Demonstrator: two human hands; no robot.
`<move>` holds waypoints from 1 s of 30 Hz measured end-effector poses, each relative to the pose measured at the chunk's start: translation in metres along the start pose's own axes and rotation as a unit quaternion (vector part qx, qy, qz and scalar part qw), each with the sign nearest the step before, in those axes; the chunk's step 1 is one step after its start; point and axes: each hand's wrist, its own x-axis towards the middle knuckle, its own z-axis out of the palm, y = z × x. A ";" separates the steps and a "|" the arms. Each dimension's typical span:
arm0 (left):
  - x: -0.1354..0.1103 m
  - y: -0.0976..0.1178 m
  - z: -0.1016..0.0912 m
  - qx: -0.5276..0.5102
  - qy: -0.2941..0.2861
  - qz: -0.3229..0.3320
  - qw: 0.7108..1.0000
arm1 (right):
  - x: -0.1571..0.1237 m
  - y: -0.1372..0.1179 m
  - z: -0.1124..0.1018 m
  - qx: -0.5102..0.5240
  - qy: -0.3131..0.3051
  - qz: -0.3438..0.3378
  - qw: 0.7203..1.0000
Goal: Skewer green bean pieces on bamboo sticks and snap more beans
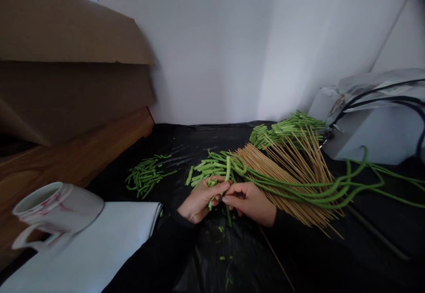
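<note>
My left hand (202,200) is closed around several cut pieces of long green bean, their ends poking out between the fingers. One upright piece of bean (228,169) rises between my two hands, near the left thumb. My right hand (252,202) is closed in a pinch at that bean, its fingertips almost touching the left ones. What lies inside the fingers is partly hidden. Just beyond my hands lies a heap of cut bean pieces (209,167). Uncut long beans (299,190) stretch to the right, across a pile of thin wooden skewers (265,164).
Black plastic sheeting (199,140) covers the table. Small bean ends (146,175) lie left; a stack of cut beans (288,129) sits back right. A mug (66,206) stands on folded white material (113,240). A cardboard box (76,94) and a white bag (375,120) flank the area.
</note>
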 end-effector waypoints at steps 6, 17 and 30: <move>0.000 0.002 0.001 0.032 -0.012 0.006 0.999 | -0.001 -0.005 -0.001 -0.050 0.048 -0.035 0.997; -0.002 0.002 -0.002 0.089 -0.044 0.031 0.995 | -0.008 -0.009 0.004 -0.262 0.195 -0.187 0.926; -0.005 0.005 -0.001 0.166 -0.071 -0.029 0.983 | 0.003 -0.009 -0.037 -0.310 0.315 -0.191 0.877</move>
